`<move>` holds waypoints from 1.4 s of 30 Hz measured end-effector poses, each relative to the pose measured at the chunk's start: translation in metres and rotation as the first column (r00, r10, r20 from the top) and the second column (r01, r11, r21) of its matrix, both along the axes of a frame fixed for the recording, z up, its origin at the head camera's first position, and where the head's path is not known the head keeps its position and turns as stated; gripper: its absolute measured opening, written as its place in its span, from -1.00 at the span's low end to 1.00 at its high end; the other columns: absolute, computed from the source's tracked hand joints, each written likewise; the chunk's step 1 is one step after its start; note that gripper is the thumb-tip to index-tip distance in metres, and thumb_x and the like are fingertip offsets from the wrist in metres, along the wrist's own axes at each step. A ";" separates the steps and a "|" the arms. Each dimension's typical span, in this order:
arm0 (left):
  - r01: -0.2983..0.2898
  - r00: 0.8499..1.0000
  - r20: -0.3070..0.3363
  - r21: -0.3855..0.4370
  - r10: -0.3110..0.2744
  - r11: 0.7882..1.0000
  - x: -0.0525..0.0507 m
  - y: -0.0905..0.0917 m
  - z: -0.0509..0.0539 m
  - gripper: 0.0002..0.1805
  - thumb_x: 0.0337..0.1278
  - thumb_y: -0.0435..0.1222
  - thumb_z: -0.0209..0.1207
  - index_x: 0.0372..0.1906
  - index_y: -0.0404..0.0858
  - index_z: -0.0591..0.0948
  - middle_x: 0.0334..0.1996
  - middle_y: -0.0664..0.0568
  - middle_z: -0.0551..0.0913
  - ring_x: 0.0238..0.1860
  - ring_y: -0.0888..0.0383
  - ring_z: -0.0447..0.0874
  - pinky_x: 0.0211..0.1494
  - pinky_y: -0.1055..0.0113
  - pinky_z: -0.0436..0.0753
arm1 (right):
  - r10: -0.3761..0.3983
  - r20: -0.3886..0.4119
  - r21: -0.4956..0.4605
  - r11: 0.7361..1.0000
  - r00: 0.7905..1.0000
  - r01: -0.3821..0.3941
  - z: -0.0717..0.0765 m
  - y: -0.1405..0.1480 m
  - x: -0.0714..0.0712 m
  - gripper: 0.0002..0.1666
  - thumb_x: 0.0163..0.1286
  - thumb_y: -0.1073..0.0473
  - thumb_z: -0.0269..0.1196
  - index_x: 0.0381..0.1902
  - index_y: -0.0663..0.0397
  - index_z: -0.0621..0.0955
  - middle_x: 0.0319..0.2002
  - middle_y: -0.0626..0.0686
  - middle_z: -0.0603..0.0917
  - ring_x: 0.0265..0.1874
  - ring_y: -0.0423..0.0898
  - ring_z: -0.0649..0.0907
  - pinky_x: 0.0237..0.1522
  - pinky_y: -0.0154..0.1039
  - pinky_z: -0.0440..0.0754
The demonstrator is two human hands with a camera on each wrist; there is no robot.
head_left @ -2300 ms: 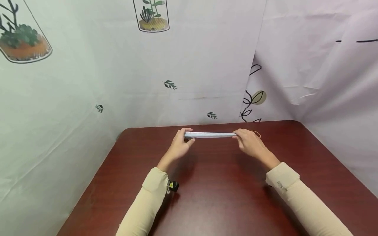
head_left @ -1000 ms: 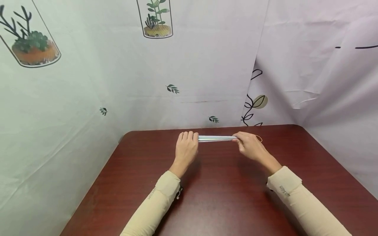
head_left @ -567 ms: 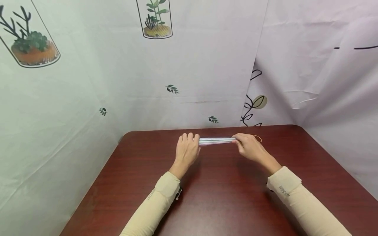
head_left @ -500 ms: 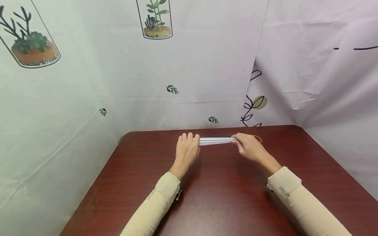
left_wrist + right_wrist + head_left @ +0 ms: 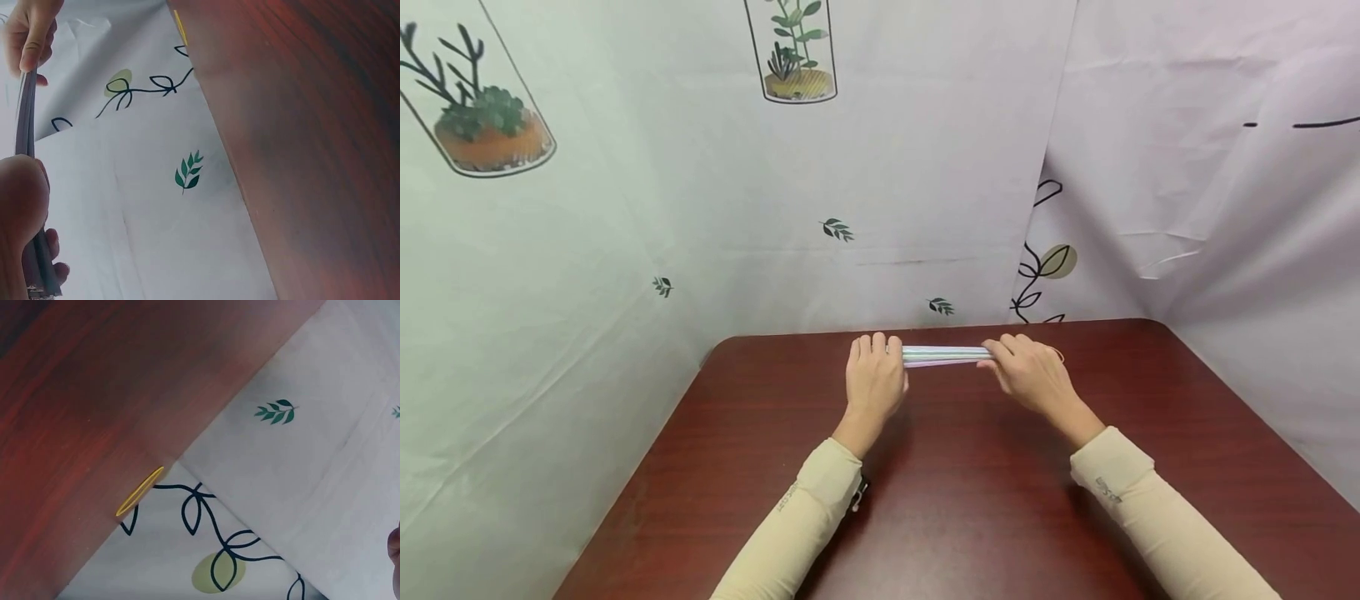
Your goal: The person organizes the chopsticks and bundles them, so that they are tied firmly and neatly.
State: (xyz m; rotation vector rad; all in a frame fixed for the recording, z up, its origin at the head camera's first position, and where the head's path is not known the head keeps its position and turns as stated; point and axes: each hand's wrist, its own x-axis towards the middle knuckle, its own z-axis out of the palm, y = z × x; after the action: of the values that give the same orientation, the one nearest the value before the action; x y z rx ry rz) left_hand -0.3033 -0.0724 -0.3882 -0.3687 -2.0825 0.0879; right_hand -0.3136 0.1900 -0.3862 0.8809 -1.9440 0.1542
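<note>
A long, narrow, flat bundle of pale white, green and lilac layers (image 5: 945, 356) is held level above the table in the head view. It looks like folded paper, but its exact kind is unclear. My left hand (image 5: 876, 375) grips its left part from above, with knuckles up. At the other end my right hand (image 5: 1028, 371) holds it, thumb on the near side and fingers over the top. In the left wrist view the bundle (image 5: 25, 115) runs between both hands, and its layered end pokes out below the left palm. The right wrist view catches just a sliver of a hand (image 5: 394, 547).
A yellow rubber band (image 5: 140, 491) lies near the back edge of the reddish-brown table (image 5: 940, 500), just behind the right hand. White cloth (image 5: 910, 167) printed with plants hangs close behind the table and along both sides.
The left hand has turned from pinching the bundle's left end to gripping it over the top. The right hand has shifted slightly left, its fingers now farther over the bundle.
</note>
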 end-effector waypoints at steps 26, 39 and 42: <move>-0.050 0.999 0.016 0.032 0.049 0.998 0.006 0.003 -0.011 -0.94 0.05 -0.32 0.07 -0.41 -0.25 0.48 -0.46 -0.08 0.47 -0.38 -0.08 0.44 -0.24 0.13 0.43 | -0.163 -0.200 -0.093 0.985 0.966 0.147 -0.001 -0.021 0.001 -0.53 0.47 -0.07 0.01 -0.30 0.24 0.57 -0.49 0.17 0.52 -0.49 0.20 0.49 -0.47 0.11 0.37; -0.023 1.000 0.007 0.033 0.023 0.999 0.009 0.004 0.008 -0.95 0.02 -0.35 0.06 -0.44 -0.26 0.47 -0.48 -0.08 0.46 -0.40 -0.08 0.42 -0.24 0.13 0.41 | -0.188 -0.266 -0.193 0.971 0.945 0.139 -0.003 -0.037 0.009 -0.51 0.45 0.01 0.06 0.06 0.30 0.60 -0.27 0.23 0.60 -0.29 0.21 0.56 -0.11 0.16 0.38; -0.014 1.000 0.016 0.033 0.013 0.999 0.011 0.006 0.010 -0.94 -0.01 -0.34 0.10 -0.44 -0.25 0.47 -0.47 -0.07 0.47 -0.40 -0.07 0.42 -0.25 0.14 0.41 | -0.191 -0.314 -0.208 0.970 0.930 0.129 -0.002 -0.038 0.007 -0.52 0.43 0.01 0.09 0.04 0.29 0.62 -0.27 0.22 0.62 -0.30 0.20 0.58 -0.11 0.13 0.38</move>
State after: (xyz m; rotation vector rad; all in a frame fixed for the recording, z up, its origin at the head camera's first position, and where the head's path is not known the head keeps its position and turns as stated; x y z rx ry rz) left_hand -0.2921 -0.0666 -0.3778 -0.3359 -2.0995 0.0586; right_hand -0.3061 0.1515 -0.3886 0.5794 -1.6457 0.0798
